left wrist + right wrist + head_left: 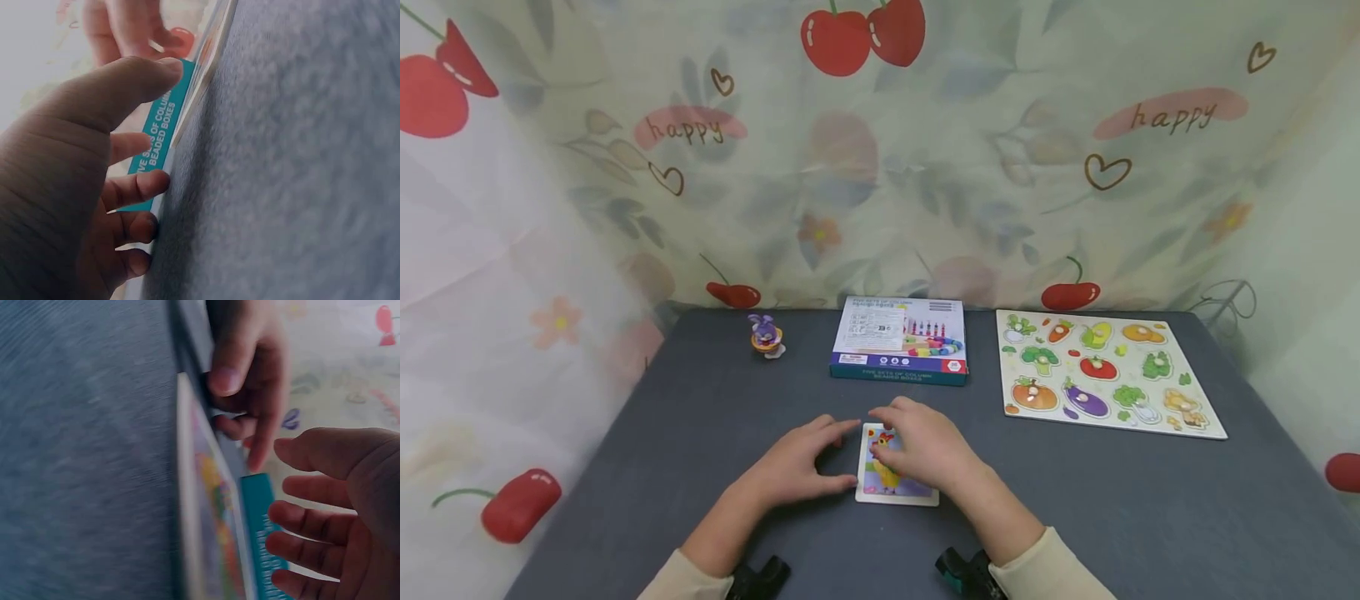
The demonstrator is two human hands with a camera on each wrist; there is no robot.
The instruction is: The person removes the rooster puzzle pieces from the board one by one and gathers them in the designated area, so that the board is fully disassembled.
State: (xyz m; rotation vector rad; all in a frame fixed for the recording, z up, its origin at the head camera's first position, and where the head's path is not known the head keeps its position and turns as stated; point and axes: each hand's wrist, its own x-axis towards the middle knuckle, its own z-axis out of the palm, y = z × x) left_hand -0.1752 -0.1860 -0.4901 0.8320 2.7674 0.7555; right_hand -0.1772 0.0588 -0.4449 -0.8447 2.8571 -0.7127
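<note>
White-bordered picture card (891, 485) with a yellow figure lies on the gray tabletop (662, 467), left hand (801, 462) beside its edge, right hand (921, 443) above, both holding nothing, open room either side

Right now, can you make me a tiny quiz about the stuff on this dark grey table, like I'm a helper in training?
1. True or false: in the head view, the small purple-topped figurine stands to the right of the flat teal-edged rectangular box.

2. Pick one: what colour is the border of the small flat rectangular picture card?
A) green
B) white
C) black

3. In the head view, which covers more of that card: the left grip or the right grip?

Key:
1. False; it stands to the left of the box.
2. B
3. The right grip
</note>
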